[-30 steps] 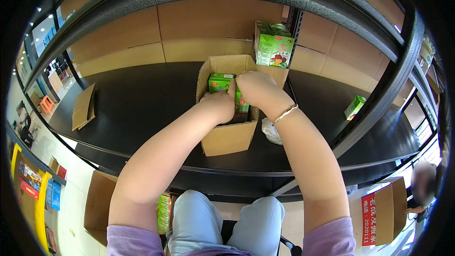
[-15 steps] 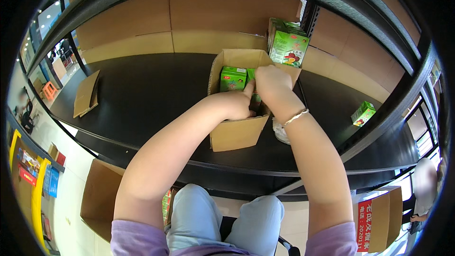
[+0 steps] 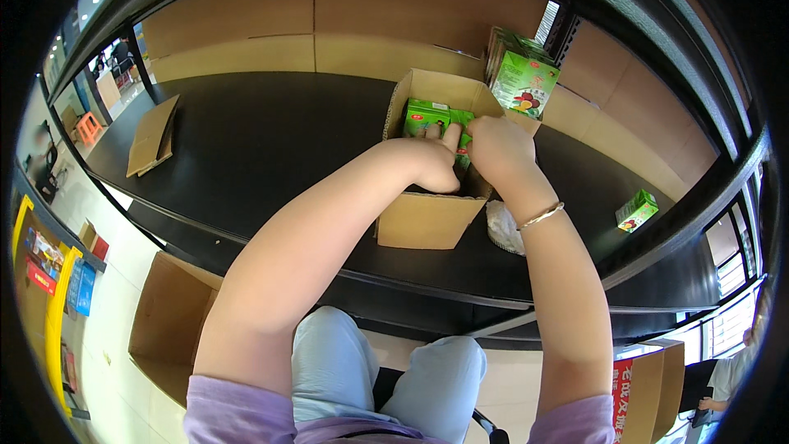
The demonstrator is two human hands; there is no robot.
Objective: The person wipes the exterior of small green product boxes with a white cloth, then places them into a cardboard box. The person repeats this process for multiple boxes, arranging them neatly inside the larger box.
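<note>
An open cardboard box stands on the black shelf, with small green drink cartons upright inside it. My left hand reaches over the box's near left side, its fingers spread and stretched onto the cartons. At the box's right side my right hand is closed, its curled fingertips at the top of a second green carton. The tips of this hand are partly hidden. Both hands cover much of the box's inside.
Behind the box stands a stack of larger green packs. A single green carton sits at the right, and crumpled white wrap lies beside the box. Folded cardboard rests far left. Black metal posts frame the shelf.
My left hand's fingers have spread farther over the cartons. My right hand stays closed at the carton by the box's right side. The whole view has shifted slightly.
</note>
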